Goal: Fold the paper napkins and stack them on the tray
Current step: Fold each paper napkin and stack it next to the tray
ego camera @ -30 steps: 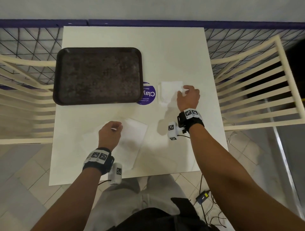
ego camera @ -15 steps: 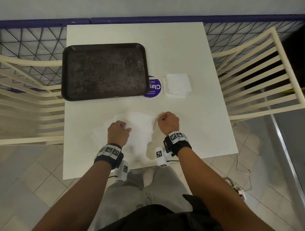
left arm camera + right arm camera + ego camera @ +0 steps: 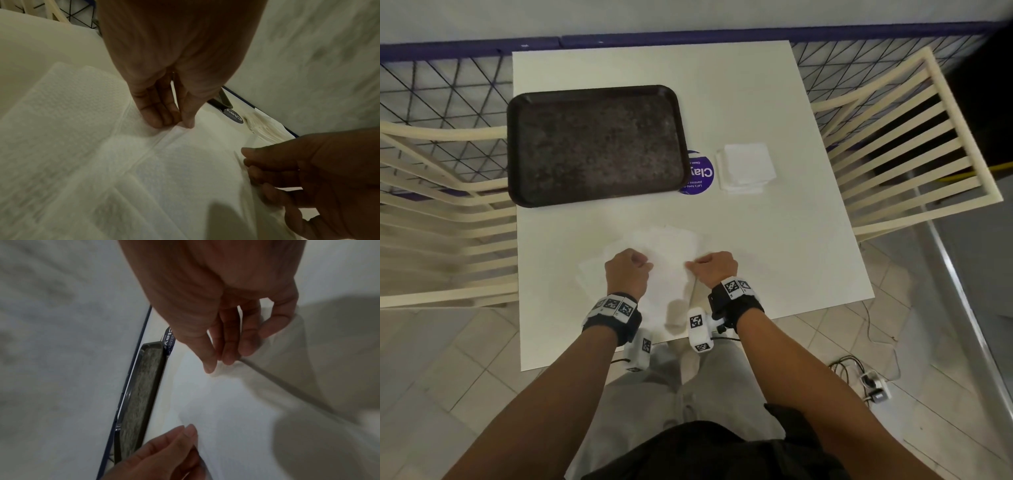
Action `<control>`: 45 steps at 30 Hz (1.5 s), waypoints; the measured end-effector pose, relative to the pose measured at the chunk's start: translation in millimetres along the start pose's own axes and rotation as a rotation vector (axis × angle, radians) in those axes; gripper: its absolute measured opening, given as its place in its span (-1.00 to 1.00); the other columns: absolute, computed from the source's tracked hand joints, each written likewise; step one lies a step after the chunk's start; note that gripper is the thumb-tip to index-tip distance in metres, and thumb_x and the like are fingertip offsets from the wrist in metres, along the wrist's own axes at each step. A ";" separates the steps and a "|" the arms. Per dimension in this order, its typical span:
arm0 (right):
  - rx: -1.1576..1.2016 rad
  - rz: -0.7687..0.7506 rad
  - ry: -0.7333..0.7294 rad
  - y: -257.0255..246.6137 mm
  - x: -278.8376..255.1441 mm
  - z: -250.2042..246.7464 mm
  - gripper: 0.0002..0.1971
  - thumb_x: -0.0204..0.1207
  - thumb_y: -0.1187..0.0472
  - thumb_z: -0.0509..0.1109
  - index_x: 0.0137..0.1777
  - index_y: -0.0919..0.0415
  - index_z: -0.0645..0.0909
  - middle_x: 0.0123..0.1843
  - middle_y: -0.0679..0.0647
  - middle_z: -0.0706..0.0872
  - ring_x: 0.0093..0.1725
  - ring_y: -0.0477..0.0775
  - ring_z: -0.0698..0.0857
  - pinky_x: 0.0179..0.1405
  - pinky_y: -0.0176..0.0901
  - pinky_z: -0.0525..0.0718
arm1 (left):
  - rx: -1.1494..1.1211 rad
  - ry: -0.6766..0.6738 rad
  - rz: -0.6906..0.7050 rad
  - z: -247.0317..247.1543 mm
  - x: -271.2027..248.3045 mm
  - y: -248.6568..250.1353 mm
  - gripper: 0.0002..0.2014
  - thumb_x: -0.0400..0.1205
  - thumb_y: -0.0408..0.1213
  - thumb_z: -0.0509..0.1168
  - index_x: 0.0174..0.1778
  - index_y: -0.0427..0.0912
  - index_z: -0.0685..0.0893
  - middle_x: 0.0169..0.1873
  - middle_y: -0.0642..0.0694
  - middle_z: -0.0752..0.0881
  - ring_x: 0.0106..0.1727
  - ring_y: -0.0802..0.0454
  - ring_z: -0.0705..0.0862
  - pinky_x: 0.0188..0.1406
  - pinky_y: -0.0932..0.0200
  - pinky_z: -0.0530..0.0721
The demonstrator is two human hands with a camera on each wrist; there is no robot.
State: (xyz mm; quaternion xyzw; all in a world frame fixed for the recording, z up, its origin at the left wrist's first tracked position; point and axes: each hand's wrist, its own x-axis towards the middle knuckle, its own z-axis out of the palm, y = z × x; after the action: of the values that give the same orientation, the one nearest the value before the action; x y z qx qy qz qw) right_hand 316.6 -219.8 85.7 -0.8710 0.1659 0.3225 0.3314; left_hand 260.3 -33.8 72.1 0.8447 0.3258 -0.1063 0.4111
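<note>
On the white table (image 3: 739, 102), a white paper napkin (image 3: 667, 267) lies spread out near the table's front edge, in front of the dark tray (image 3: 595, 144). It overlaps another flat napkin (image 3: 590, 270) that pokes out on its left side. The left hand (image 3: 626, 270) has its fingers curled and pinches the top napkin between thumb and fingertips (image 3: 156, 116) at a crease; the left wrist view shows the paper bunched slightly under that pinch. The right hand (image 3: 714, 267) pinches the same napkin's right edge between thumb and fingertips (image 3: 228, 356), and the right wrist view shows the paper lifted a little off the table there, with a shadowed fold running away from the fingers. The two hands sit close together, on either side of the napkin's middle.

The tray sits behind the napkin, toward the left side of the table, with nothing on it. Just right of the tray, partly tucked under its corner, is a round purple sticker (image 3: 698, 174). Right of that lies a small stack of napkins (image 3: 746, 168), its layers a bit uneven. Cream slatted chairs (image 3: 914, 144) stand at both sides of the table
</note>
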 end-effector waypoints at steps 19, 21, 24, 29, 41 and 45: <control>0.315 -0.156 0.106 -3.4 3.2 -30.2 -0.93 0.49 0.16 0.54 -0.13 0.10 0.71 -0.07 -0.02 0.82 -0.10 -0.02 0.79 0.07 -0.16 0.71 | 0.036 0.018 -0.003 -1.7 -1.7 5.1 -0.87 0.66 -0.27 0.40 0.10 -0.13 0.70 0.07 -0.13 0.72 0.21 -0.15 0.68 0.23 0.04 0.62; 0.448 -0.181 0.056 -7.9 3.5 -39.6 -0.93 0.46 0.23 0.55 -0.13 0.07 0.71 -0.07 0.09 0.84 -0.09 0.15 0.84 -0.10 -0.04 0.79 | 0.008 0.094 0.062 -2.6 -4.7 14.8 -0.83 0.71 -0.26 0.33 0.20 -0.09 0.68 0.15 -0.11 0.67 0.21 -0.11 0.64 0.21 0.06 0.58; 0.533 -0.232 -0.033 -17.7 1.8 -55.7 -0.91 0.50 0.33 0.52 -0.13 0.14 0.69 -0.19 0.12 0.79 -0.21 0.10 0.78 -0.22 -0.07 0.72 | -0.153 0.056 0.139 -4.5 -4.9 36.4 -0.72 0.79 -0.16 0.24 0.38 -0.07 0.70 0.30 -0.04 0.70 0.25 0.03 0.66 0.38 0.09 0.57; 0.579 -0.279 -0.122 -27.9 -0.2 -68.0 -0.90 0.51 0.32 0.52 -0.13 0.10 0.70 -0.26 0.04 0.75 -0.27 0.02 0.72 -0.21 -0.07 0.68 | -0.590 -0.229 -0.057 -6.1 -1.8 60.6 -0.34 0.56 0.32 0.28 0.49 0.01 0.67 0.42 0.03 0.71 0.44 -0.01 0.65 0.60 -0.18 0.52; 0.532 -0.375 0.021 -24.6 0.3 -62.8 -0.61 0.50 0.14 0.57 0.31 -0.09 0.61 -0.17 0.14 0.83 -0.19 -0.01 0.76 -0.15 -0.12 0.76 | -0.349 -0.049 0.327 -14.4 -3.6 59.7 -0.67 0.63 -0.25 0.51 0.28 0.15 0.75 -0.44 0.05 0.57 -0.34 0.11 0.58 -0.06 0.18 0.66; 0.337 -0.565 -0.016 -26.9 0.1 -61.5 -0.51 0.41 0.12 0.67 0.33 -0.18 0.69 -0.26 -0.07 0.59 -0.28 -0.11 0.58 -0.08 -0.30 0.62 | -0.311 -0.015 0.357 -15.5 -1.6 56.3 -0.86 0.65 -0.20 0.51 0.10 0.03 0.87 -0.38 0.07 0.65 -0.30 0.10 0.61 -0.10 0.24 0.60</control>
State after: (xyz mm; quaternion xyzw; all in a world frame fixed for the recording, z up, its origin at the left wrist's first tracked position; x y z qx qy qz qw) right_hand 358.0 -242.3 133.5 -0.8129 -0.0337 0.1926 0.5486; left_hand 293.7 -48.0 117.9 0.8147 0.1809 0.0130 0.5509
